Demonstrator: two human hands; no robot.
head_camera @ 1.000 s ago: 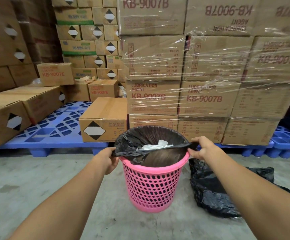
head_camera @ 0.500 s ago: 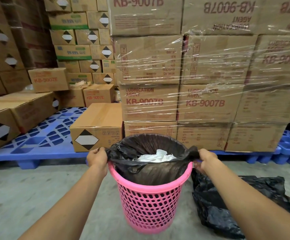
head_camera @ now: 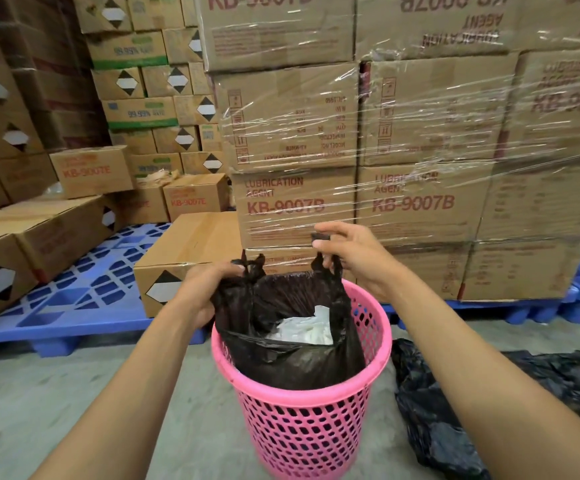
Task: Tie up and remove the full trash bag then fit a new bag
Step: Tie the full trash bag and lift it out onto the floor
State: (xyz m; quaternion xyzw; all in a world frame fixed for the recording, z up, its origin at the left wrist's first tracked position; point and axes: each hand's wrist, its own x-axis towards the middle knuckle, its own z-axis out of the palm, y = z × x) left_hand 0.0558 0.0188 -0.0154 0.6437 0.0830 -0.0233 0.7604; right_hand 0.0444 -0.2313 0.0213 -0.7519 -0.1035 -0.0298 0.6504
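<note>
With the black trash bag [head_camera: 292, 344] sitting inside the pink basket [head_camera: 371, 344] on the floor, its mouth gathered up off the rim, the tying step looks under way. The left hand [head_camera: 205, 292] is closed on the left ear of plastic, while the right hand [head_camera: 358, 254] pinches the right ear between thumb and fingers. Next, I judge, the two ears must cross and knot before lifting; a spare black bag [head_camera: 461, 403] lies beside the basket.
</note>
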